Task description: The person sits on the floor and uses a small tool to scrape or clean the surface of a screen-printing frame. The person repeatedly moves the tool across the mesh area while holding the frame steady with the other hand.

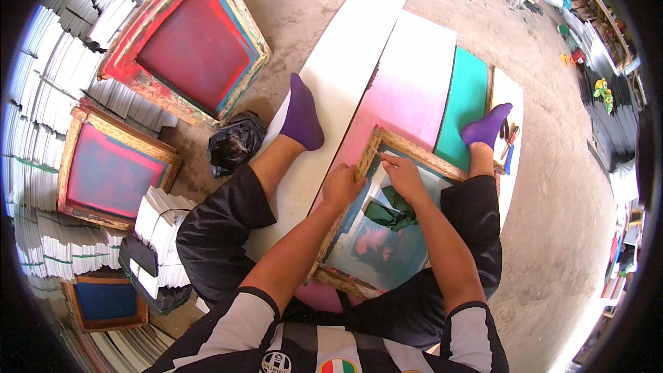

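Observation:
A wooden-framed printing screen [423,157] lies tilted across my lap and between my legs. Its mesh [342,257] is blue-grey, with a pale pink figure and dark green patches [391,211] in the middle; I cannot tell if those lie on it or show through. My left hand [342,186] is closed around the frame's left bar, near the far corner. Just inside that corner is my right hand [406,179], its fingers pinched together over the mesh edge. Whatever they pinch, if anything, is too small to make out.
White, pink and green boards [463,86] lie under my legs. Pliers and other hand tools [510,144] are beside my right foot. More framed screens [197,45] lean at the left against stacked white sheets [41,103]. A black plastic bag [235,144] sits near my left foot.

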Available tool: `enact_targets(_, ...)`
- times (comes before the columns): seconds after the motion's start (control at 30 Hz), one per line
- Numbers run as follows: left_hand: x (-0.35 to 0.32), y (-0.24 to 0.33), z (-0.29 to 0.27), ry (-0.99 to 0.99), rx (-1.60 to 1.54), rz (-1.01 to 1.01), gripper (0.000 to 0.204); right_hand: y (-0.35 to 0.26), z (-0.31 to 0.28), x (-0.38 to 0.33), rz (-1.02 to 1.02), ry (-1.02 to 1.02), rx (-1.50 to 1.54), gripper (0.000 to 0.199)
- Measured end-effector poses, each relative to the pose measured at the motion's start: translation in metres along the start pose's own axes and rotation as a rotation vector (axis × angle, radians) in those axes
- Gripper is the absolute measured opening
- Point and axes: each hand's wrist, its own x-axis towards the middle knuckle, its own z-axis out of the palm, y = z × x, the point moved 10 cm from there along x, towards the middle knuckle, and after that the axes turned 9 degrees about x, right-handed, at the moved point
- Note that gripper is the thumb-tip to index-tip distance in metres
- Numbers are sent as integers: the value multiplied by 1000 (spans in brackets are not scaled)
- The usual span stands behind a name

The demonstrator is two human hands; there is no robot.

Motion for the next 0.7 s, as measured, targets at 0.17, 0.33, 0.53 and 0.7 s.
enact_targets(0.17,-1,-4,0,-11,-14,-30,37,-56,-13,-10,182,-11,-352,35)
enact_targets(0.33,-2,-2,-1,13,-22,-17,38,-54,-11,-12,179,-67,-458,38)
enact_targets(0.53,-1,-2,2,-14,-12,-5,40,-71,-6,-9,96,-98,-652,37)
enact_targets(0.7,0,-4,7,31,-14,29,36,-59,1,1,82,-183,-536,45)
